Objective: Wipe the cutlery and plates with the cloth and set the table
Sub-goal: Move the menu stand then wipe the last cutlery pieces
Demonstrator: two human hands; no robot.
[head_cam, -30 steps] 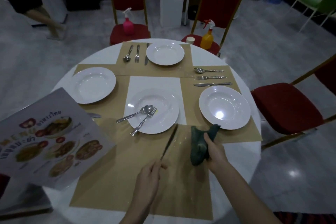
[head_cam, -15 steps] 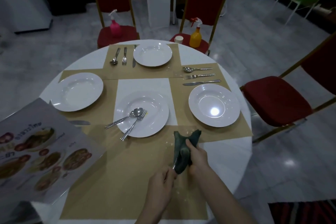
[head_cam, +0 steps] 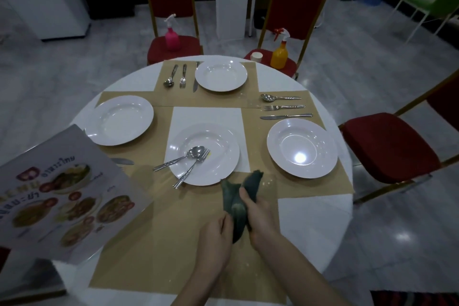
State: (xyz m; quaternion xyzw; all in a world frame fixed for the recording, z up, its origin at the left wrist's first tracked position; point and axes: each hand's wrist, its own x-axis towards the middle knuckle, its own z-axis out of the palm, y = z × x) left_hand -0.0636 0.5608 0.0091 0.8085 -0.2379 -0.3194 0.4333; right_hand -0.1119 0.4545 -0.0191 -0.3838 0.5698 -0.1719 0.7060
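Observation:
My right hand (head_cam: 258, 213) grips a dark green cloth (head_cam: 236, 201) over the near placemat. My left hand (head_cam: 216, 238) presses against the cloth's lower end, closed on a knife that is now wrapped and hidden inside the cloth. Just beyond the cloth, the middle white plate (head_cam: 218, 139) carries a spoon (head_cam: 181, 156) and a fork (head_cam: 193, 169). Three more white plates stand at the left (head_cam: 119, 119), far side (head_cam: 221, 76) and right (head_cam: 301, 148). Spoon, fork and knife sets lie beside the far plate (head_cam: 182, 77) and above the right plate (head_cam: 283, 107).
A menu card (head_cam: 62, 196) overhangs the table's left edge, with a knife tip (head_cam: 123, 161) showing beside it. Red chairs stand behind and to the right; a pink spray bottle (head_cam: 172, 37) and an orange spray bottle (head_cam: 279, 53) with a cup (head_cam: 257, 56) sit on the far chairs.
The knife blade, bare a second ago, has slid into the cloth. My hands have come together over the near placemat, and the view has shifted slightly.

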